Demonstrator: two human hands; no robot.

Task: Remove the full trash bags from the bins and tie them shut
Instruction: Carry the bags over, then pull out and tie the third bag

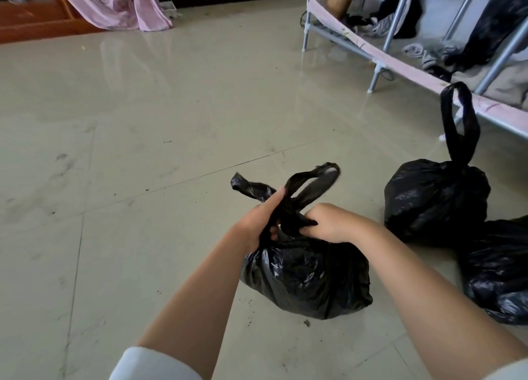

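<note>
Both hands knotting a full, crinkly black plastic trash bag (307, 279) on the floor

Left hand (261, 219) and right hand (325, 222) fingers clenched around its twisted handles; tied black bag (434, 199) just right, bare glossy tile floor (143, 151) wide open left.

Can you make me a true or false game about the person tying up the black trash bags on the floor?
1. Both hands grip the handles of the bag in front. True: the left hand and right hand both hold them.
2. The bag with the tall loop sits on a chair. False: it rests on the tiled floor.
3. Only one bag is in view. False: three show, counting a third bag at the right edge.
4. A pink cloth hangs at the top left. True.
</note>
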